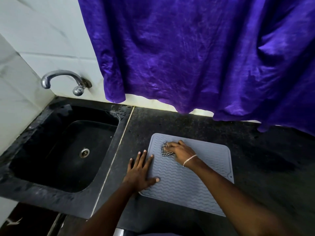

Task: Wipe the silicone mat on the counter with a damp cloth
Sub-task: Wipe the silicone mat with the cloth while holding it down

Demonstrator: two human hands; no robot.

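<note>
Two bare forearms reach up from the bottom edge over the dark speckled counter (187, 121). Lying flat on it, right in front of the person, is the grey silicone mat (196, 188), ridged with wavy lines, its near-left corner just beside the left wrist. The left hand (140, 171) is released and pressed flat, fingers straight and spread; its thumb and forefinger lie on the mat's left edge while the other fingers and most of the palm rest on the counter alongside. The right hand (180, 150), with a thin silver bracelet (189, 160) at the wrist, sits over the far-left part of the mat, fingers curled round a small black-and-white checked cloth (165, 149), holding it bunched against the ridges; part of the cloth pokes out to the left of the knuckles. Whether the cloth is damp I cannot tell from here. Left of the mat, past a pale seam in the stone, a black sink (51, 167) is sunk into the counter, a metal drain (84, 152) in its floor. A curved chrome tap (63, 79) juts from the white tiled wall (34, 40) above it. A crumpled purple curtain (204, 57) hangs over the wall behind the counter, its hem close above the back edge.
</note>
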